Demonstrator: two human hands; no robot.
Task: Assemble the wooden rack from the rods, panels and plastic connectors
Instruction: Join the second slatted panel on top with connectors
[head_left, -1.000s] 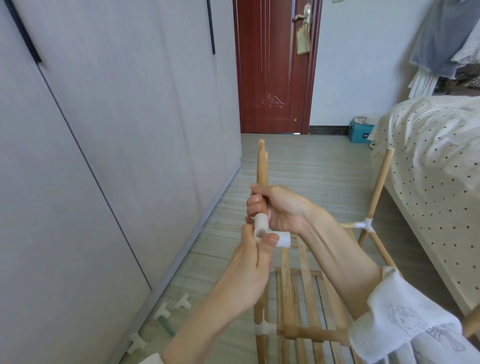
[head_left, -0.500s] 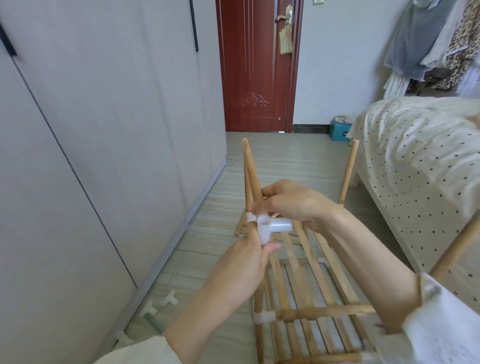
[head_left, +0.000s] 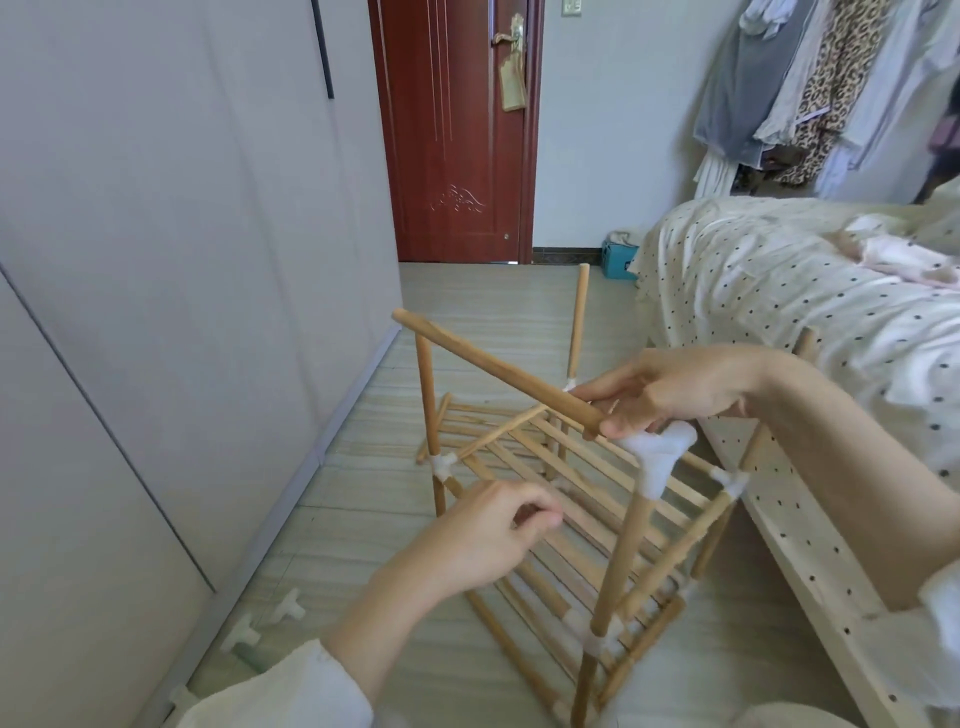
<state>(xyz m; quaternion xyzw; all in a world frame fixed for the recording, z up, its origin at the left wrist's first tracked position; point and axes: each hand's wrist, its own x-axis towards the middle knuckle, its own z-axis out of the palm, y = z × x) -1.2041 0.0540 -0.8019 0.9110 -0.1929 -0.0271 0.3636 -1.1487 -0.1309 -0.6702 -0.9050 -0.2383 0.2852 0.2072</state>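
A partly built wooden rack (head_left: 566, 499) stands on the floor, with slatted shelves and upright rods joined by white plastic connectors. My right hand (head_left: 670, 392) grips a loose wooden rod (head_left: 493, 371) near its right end; the rod slants up to the left. Just below that hand, a white connector (head_left: 657, 457) caps the nearest upright rod (head_left: 621, 561). My left hand (head_left: 488, 530) hovers over the lower shelf with fingers curled and holds nothing. Two far uprights rise bare at the top.
Spare white connectors (head_left: 288, 605) lie on the floor by the wardrobe wall (head_left: 156, 260) on the left. A bed with a dotted cover (head_left: 810, 312) lines the right side. A red door (head_left: 457, 130) stands at the back, a blue box (head_left: 618, 260) beside it.
The connector went from my left hand onto the near upright rod. My left hand let go and dropped lower. My right hand swung the loose rod down to a slant.
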